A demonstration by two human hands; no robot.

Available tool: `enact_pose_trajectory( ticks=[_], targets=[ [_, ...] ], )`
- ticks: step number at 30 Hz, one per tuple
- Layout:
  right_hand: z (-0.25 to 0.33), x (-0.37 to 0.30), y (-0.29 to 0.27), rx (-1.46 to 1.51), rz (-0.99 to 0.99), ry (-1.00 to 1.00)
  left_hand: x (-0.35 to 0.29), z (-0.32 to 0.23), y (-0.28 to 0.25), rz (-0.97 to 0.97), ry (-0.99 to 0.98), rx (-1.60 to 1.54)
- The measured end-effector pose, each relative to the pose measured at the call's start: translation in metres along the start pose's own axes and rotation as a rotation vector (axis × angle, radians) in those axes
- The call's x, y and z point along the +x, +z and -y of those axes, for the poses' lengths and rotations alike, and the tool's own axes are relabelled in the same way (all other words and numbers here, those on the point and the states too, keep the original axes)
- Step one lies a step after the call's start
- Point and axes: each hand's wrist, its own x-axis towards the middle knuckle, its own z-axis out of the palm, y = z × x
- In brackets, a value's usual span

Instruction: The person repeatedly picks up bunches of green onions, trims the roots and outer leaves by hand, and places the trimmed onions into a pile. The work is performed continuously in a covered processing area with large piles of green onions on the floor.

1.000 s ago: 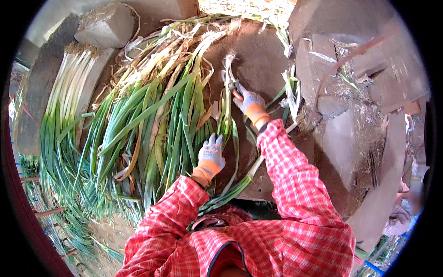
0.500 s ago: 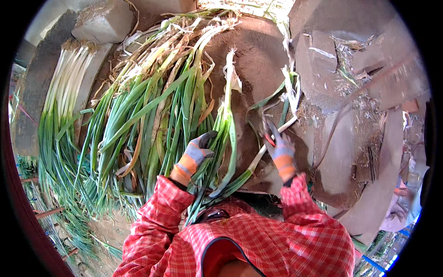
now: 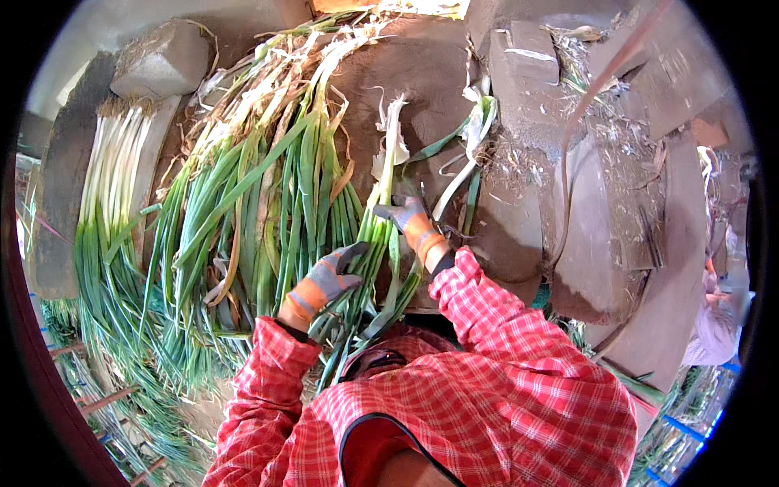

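Note:
A green onion [image 3: 388, 174] with a peeled-back pale husk lies in front of me, its leaves running down toward my lap. My right hand [image 3: 411, 227], in a grey and orange glove, has its fingers closed at this stalk; a thin dark piece [image 3: 423, 191], perhaps a blade, shows just above it. Lower left, my left hand [image 3: 323, 282], gloved alike, has thumb and fingers apart beside the green leaves [image 3: 369, 264]. A white-stemmed onion [image 3: 456, 185] with loose husk lies right of the right hand.
A large heap of untrimmed green onions [image 3: 268, 187] lies left of my hands. Farther left, cleaned onions [image 3: 122, 162] lie in a row beside a stone block [image 3: 161, 61]. At right are slabs [image 3: 588, 235] with scraps and a reddish-brown cord [image 3: 565, 178].
My right hand has moved left from the white-stemmed onion to the stalk in front of me, leaving that onion on the surface. My left hand stays near the leaves. The view has shifted slightly.

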Motion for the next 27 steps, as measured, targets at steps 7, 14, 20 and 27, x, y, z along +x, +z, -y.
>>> enact_pose_trajectory(
  ticks=[7, 14, 20, 27],
  targets=[
    [0.033, -0.067, 0.03, -0.783, -0.179, -0.348, 0.097, -0.014, -0.023, -0.355, 0.102, 0.45],
    [-0.005, 0.027, -0.112, -0.687, -0.712, 0.075, 0.085, -0.061, -0.033, -0.282, -0.145, -0.59],
    [-0.022, 0.099, -0.124, -0.33, -0.522, 0.222, 0.084, -0.066, -0.053, -0.027, -0.182, -0.612],
    [0.142, 0.07, -0.028, 0.624, 0.093, -0.163, 0.095, -0.074, -0.055, 0.021, -0.108, -0.78]
  ],
)
